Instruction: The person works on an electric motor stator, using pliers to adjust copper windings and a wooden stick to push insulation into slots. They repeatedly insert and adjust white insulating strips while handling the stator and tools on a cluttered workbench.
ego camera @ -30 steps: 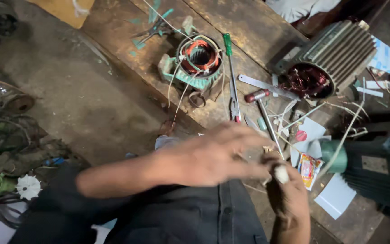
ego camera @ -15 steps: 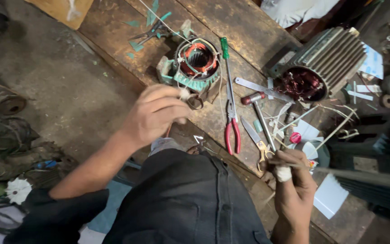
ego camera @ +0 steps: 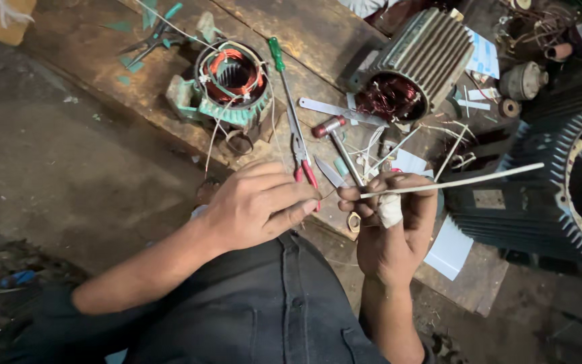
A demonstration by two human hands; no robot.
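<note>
The left hand [ego camera: 257,205] hides the red plier handles' [ego camera: 308,174] ends. The big finned motor [ego camera: 560,189] runs off the right edge; its far side is unseen.

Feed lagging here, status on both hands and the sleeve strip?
Right hand pinching thin white insulation sleeve, bandaged finger in the grip. Left hand closed at the sleeve's near end. Red-handled pliers and small hammer lie just beyond.
</note>
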